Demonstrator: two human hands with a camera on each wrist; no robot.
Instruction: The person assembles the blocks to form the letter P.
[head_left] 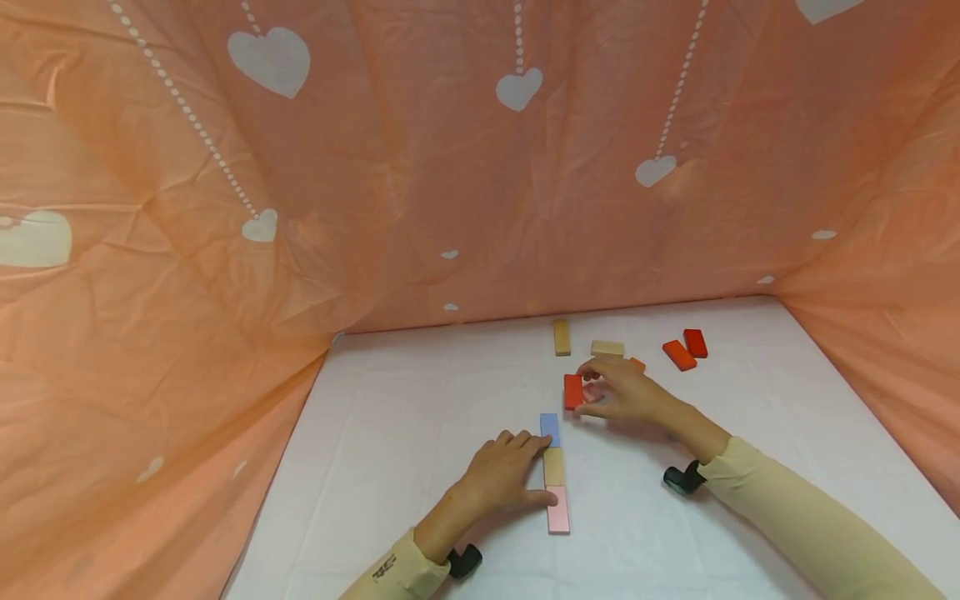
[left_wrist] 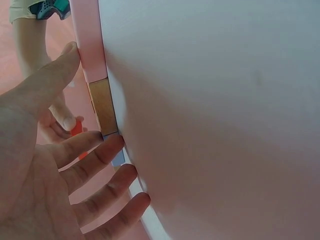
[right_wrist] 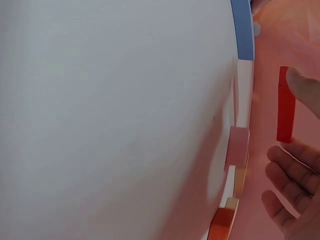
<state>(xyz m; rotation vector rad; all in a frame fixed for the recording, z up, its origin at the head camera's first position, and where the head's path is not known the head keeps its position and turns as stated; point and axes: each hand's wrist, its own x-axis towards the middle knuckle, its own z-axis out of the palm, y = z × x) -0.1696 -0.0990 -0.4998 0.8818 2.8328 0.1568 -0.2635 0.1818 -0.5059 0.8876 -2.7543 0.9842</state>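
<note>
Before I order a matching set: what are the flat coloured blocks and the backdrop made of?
Red block and blue block: probably painted wood, matte, crisp edges. Tan block: seemingly bare wood. Backdrop: thin creased fabric or plastic sheet, unclear which.

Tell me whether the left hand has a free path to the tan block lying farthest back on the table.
Probably yes. The left hand rests open against the row of blocks, and bare table lies between it and the tan block; only the right hand is nearby, off to the side.

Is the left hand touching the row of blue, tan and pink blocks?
Touching. In the head view the left hand lies against the row: fingertips on the blue block, thumb on the pink block. The left wrist view shows the same contact.
</note>
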